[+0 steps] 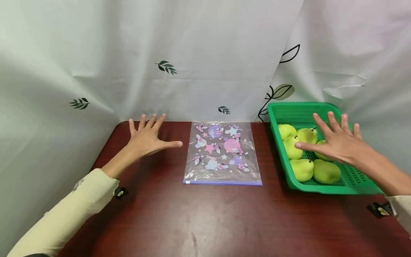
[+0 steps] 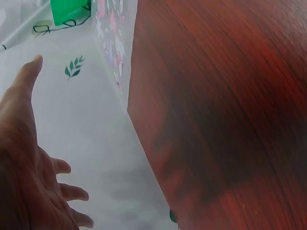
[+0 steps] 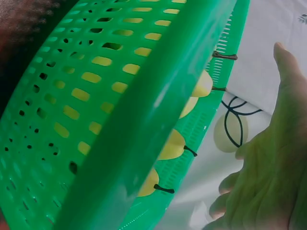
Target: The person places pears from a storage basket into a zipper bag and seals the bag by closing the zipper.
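In the head view a clear zip bag (image 1: 221,153) printed with pink and purple cartoon figures lies flat, its purple slider edge towards me. To its left my left hand (image 1: 146,139) hovers over the table, fingers spread and holding nothing. My right hand (image 1: 340,142), also spread and holding nothing, hangs above a green plastic basket (image 1: 282,164) and covers part of it. Several yellow-green pears (image 1: 302,170) lie inside the basket. From the right wrist view, pears (image 3: 171,146) with dark stems show past the basket rim (image 3: 139,115), the hand (image 3: 264,177) beside them.
The dark red wooden table (image 1: 205,217) meets a white curtain (image 1: 205,71) with leaf prints at its back edge. A wrist camera mount (image 1: 120,192) sits at the left sleeve, and another mount (image 1: 380,210) at the right.
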### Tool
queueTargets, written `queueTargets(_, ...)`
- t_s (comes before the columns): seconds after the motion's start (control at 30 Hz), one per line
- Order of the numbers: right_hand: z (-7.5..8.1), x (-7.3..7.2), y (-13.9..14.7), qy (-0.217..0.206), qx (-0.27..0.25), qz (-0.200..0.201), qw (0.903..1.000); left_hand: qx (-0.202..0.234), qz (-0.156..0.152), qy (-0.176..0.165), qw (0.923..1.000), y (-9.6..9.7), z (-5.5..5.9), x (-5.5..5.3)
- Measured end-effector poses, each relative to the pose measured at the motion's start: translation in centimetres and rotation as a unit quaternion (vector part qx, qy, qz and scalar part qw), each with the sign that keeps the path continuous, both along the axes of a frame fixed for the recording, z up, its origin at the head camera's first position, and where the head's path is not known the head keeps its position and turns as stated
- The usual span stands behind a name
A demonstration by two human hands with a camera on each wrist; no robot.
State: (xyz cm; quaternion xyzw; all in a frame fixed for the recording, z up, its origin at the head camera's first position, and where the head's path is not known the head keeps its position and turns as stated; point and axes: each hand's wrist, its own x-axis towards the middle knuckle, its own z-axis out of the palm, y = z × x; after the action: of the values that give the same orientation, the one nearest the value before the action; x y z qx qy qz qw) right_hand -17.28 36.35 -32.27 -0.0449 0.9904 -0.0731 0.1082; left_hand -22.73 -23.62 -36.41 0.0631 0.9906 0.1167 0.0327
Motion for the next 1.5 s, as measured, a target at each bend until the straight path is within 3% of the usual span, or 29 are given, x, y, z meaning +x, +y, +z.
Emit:
queueTargets(0.33, 0.8, 0.0, 0.0, -0.002, 0.016, 0.009, 0.9998, -0.006, -0.053, 0.005, 0.9986, 3.5, 0.2, 1.8)
queueTargets(0.5, 1.2, 0.1, -0.2, 0.004, 0.026, 0.007, 0.9996, 0.008, -0.119, 0.024, 0.9926, 5.6, 0.3, 3.2)
queueTargets(0.7, 1.4, 0.5, -0.3, 0.009, 0.041, 0.007, 0.9991, 0.022, -0.205, 0.033, 0.9778, 8.3, 0.1, 4.9)
queueTargets(0.97, 1.4, 0.8, -0.3, 0.012, 0.041, 0.006, 0.9991, 0.075, -0.278, 0.009, 0.9575, 10.6, -0.8, 6.0)
queueTargets(1.2, 1.6, 1.0, -0.5, 0.016, 0.041, 0.011, 0.999, 0.083, -0.356, -0.03, 0.9304, 12.0, -2.1, 5.9)
queueTargets(1.5, 1.6, 1.3, -0.3, 0.017, 0.043, 0.013, 0.9988, 0.077, -0.423, -0.092, 0.8981, 13.9, -3.5, 5.1)
